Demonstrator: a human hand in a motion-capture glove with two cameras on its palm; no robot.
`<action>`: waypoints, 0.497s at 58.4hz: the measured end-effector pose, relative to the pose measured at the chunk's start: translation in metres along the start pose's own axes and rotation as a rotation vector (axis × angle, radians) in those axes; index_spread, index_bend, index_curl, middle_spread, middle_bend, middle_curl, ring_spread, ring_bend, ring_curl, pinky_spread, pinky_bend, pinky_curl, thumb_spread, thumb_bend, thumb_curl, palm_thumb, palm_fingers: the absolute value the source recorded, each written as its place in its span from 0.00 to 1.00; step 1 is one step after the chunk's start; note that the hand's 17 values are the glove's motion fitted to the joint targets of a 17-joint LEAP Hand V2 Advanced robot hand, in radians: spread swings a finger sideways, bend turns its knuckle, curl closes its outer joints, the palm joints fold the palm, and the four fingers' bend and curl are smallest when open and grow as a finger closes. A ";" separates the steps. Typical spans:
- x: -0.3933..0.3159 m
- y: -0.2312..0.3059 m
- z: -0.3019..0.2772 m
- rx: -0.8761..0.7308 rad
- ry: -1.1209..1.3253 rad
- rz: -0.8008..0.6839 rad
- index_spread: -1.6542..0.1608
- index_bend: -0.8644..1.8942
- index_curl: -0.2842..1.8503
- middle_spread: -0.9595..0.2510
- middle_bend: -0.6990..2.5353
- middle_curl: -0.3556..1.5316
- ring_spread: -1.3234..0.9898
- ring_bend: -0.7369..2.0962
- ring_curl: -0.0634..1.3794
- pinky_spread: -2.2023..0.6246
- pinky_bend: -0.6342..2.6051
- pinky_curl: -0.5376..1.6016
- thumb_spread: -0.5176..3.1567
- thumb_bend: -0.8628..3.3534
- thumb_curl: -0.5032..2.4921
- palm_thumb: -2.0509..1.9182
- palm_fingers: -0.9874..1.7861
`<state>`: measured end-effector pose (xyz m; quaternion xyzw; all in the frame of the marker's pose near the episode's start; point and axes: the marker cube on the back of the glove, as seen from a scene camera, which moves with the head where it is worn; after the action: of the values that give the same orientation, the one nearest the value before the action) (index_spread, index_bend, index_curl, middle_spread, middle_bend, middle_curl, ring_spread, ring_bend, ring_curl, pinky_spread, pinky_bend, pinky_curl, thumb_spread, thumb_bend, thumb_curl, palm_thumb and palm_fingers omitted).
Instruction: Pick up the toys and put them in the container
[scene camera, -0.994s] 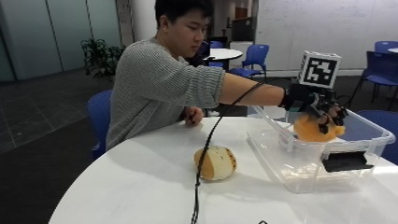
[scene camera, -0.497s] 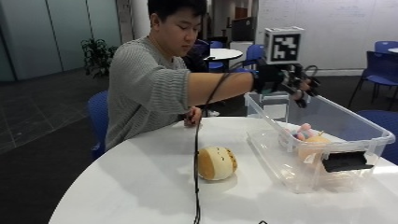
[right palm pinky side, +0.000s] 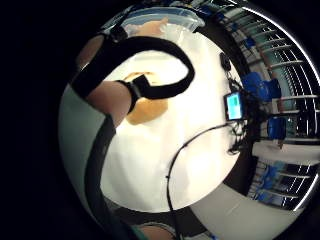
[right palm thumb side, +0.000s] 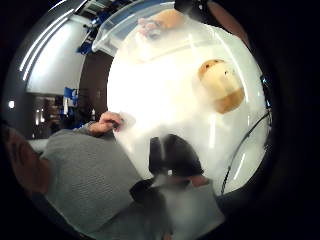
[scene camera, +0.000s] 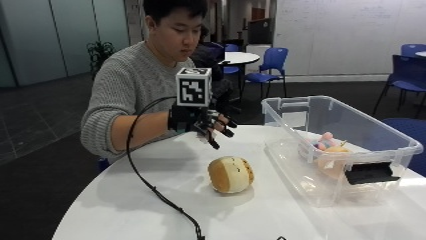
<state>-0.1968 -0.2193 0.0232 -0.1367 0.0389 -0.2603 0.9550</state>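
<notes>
Outside view: container (scene camera: 389, 137) holds two toys already — round plush toy (scene camera: 230, 174) left on tabletop (scene camera: 133, 200); gloved hand (scene camera: 200, 121) above it, grip relaxed, empty.

White round table (right palm thumb side: 165, 115), tan dome-shaped plush toy (right palm thumb side: 221, 86) lying on it apart from the palm, clear container (right palm thumb side: 125, 25) farther off holding an orange toy (right palm thumb side: 167, 19), bare hand (right palm thumb side: 107, 122) resting at the table edge, grey sweater (right palm thumb side: 85, 185) closest

tan plush toy (scene camera: 230, 174) beside clear container (scene camera: 291, 152)
</notes>
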 end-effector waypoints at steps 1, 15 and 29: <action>0.002 -0.004 0.005 -0.003 -0.011 0.018 0.69 0.38 0.31 0.61 0.27 0.40 0.49 0.50 0.27 0.76 0.61 0.41 0.49 0.20 0.29 0.54 0.38; 0.031 -0.048 0.096 -0.233 -0.037 0.113 0.70 0.37 0.31 0.63 0.26 0.38 0.50 0.46 0.25 0.77 0.62 0.41 0.49 0.20 0.28 0.54 0.33; 0.038 -0.065 0.123 -0.040 -0.044 0.167 0.70 0.36 0.28 0.63 0.31 0.40 0.48 0.54 0.27 0.74 0.60 0.40 0.52 0.23 0.30 0.60 0.44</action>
<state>-0.1776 -0.2624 0.1595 -0.1578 0.0342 -0.1756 0.9711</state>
